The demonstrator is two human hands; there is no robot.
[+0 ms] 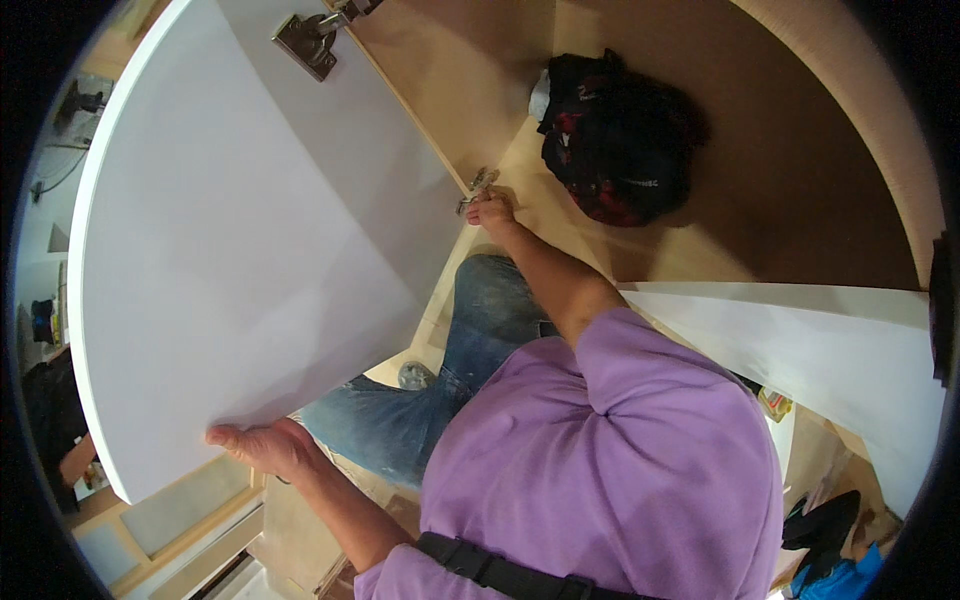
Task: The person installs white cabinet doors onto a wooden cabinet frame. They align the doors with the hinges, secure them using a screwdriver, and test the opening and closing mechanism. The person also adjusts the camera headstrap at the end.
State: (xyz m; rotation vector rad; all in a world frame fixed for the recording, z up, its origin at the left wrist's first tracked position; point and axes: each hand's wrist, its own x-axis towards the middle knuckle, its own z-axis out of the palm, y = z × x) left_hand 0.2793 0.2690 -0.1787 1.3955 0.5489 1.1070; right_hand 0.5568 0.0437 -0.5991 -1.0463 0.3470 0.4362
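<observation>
A large white cabinet door [230,230] stands swung out on my left. My left hand [268,447] grips its lower edge, the thumb lying on the white face and the other fingers hidden behind. Deeper in, my right hand [491,210] is closed at a metal hinge [482,181] where the door meets the wooden cabinet side. Its fingertips are small in view and partly covered by the hinge. Another metal hinge [308,46] is fixed near the door's top, its arm reaching the cabinet side.
Inside the cabinet [790,150] lies a dark bundle of cloth or a bag [625,140] with red patches. A white panel [790,325] stands at the right. My jeans-clad leg [490,310] is between door and cabinet. Dark and blue items [835,560] lie at lower right.
</observation>
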